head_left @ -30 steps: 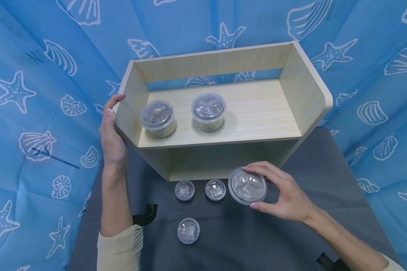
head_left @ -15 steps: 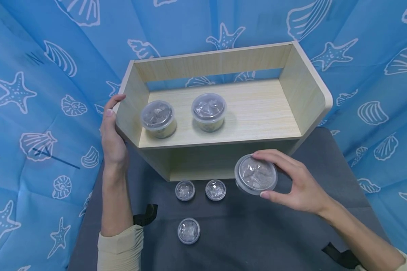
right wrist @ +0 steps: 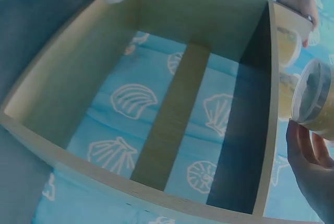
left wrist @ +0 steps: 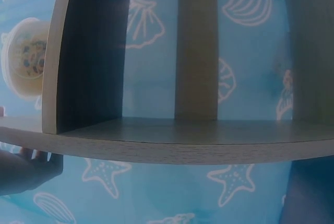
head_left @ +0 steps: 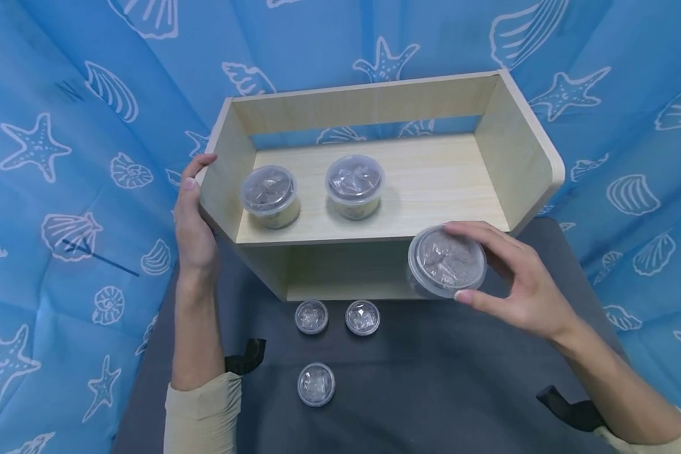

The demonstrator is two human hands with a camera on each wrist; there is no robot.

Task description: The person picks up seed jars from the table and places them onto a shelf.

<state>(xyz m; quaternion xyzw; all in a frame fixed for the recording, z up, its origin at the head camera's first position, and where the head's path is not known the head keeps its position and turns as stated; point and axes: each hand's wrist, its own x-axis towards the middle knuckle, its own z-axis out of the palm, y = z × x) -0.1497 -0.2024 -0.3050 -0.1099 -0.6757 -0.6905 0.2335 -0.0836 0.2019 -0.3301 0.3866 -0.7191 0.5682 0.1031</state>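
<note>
My right hand holds a round clear plastic tub with a lid, thumb on the near side and fingers on the far side. The tub is raised in front of the wooden shelf, near the upper board's front edge. In the right wrist view the same tub appears tilted beside the shelf. My left hand grips the left side panel, fingertips over its edge. Two similar lidded tubs stand on the upper board, one at the left and one near the middle.
Several smaller lidded cups rest on the dark grey cloth: one left and one right by the shelf's base, another nearer cup. A blue curtain with shells hangs behind. The shelf's lower compartment is open-fronted.
My right hand has lifted the tub from low over the cloth up and to the right, towards the upper board's edge. The left hand keeps its grip; the view shifts slightly.
</note>
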